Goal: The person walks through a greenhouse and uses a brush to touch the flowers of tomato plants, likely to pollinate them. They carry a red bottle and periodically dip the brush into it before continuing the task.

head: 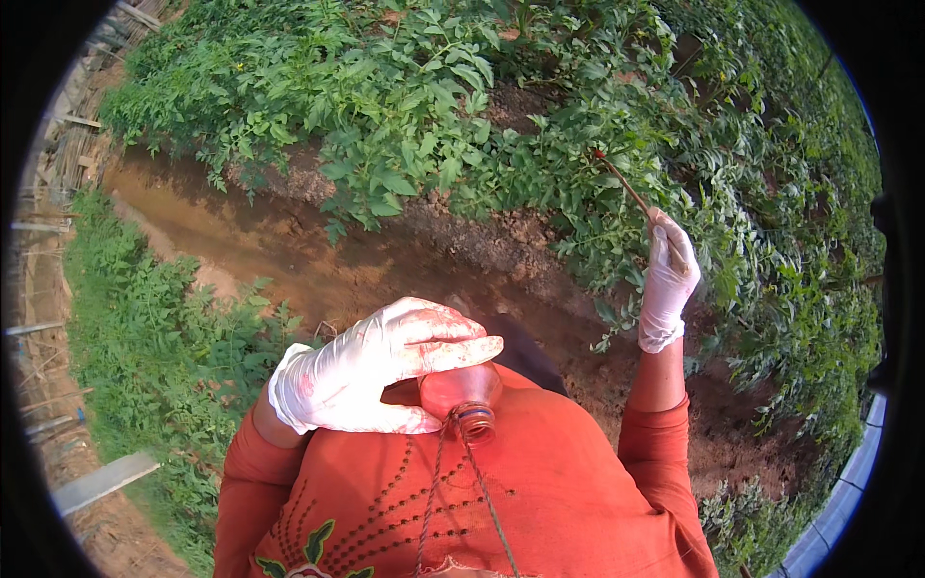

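Observation:
A clear plastic bottle (462, 394) hangs against my chest from a twisted cord (480, 469) tied round its open neck, and red colour shows inside. My left hand (383, 361), in a white glove with red stains, curves around the bottle; its fingers lie across the far side and its thumb is beside the neck. The bottle's lower part is hidden behind those fingers. Out to the right, my right hand (669, 278) wears a thin white glove and pinches a slender stick (626, 182). The stick's red tip (599, 154) reaches among leaves of tomato plants (578, 180).
A muddy furrow (289, 246) runs between the planted beds. More tomato plants (159, 318) grow on the left. Beyond them are a pale slab (107, 482) and poles along the edge. Whitish sheeting (842, 498) borders the lower right.

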Available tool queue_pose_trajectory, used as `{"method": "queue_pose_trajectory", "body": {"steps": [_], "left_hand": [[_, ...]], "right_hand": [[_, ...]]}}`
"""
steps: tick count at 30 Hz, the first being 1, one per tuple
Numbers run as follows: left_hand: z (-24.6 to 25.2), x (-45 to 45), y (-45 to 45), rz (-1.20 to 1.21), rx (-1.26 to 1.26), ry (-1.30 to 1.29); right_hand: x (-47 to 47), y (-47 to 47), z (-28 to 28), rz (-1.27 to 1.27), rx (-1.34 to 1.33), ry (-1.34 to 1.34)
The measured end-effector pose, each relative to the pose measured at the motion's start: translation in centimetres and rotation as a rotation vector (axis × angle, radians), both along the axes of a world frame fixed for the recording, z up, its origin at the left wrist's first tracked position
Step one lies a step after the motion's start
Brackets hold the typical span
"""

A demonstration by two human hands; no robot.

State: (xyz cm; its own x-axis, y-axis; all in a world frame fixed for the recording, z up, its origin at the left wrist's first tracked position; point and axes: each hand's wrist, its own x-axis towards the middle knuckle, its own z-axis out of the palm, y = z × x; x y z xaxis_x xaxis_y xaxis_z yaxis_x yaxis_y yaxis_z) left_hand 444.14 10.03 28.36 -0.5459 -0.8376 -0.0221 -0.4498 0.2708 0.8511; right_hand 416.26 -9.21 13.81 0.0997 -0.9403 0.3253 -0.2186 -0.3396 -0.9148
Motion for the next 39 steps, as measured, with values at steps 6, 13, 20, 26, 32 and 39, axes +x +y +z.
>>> {"method": "queue_pose_trajectory", "body": {"steps": [6, 13, 20, 26, 32, 39], "left_hand": [[1.4, -2.1, 1.0, 0.187, -0.043, -0.044], [1.8, -4.0, 2.0, 0.297, -0.022, -0.011], [1.6, -4.0, 3.0, 0.330, -0.022, 0.038], [1.0, -1.6, 3.4, 0.331, 0.014, 0.103], [-1.0, 3.5, 3.5, 0.437, 0.053, 0.233], [-4.4, 16.2, 4.9, 0.583, 0.170, 0.396]], "right_hand": [[-1.2, -1.2, -0.2, 0.088, 0.079, -0.182], [-0.8, -1.7, -1.1, 0.139, 0.068, -0.009], [-1.5, -1.6, 1.2, 0.179, 0.148, -0.198], [2.2, -0.6, 3.5, 0.244, 0.098, -0.306], [11.5, 0.1, 2.3, 0.346, 0.226, -0.396], [21.4, 0.3, -0.7, 0.264, 0.180, -0.367]]}}
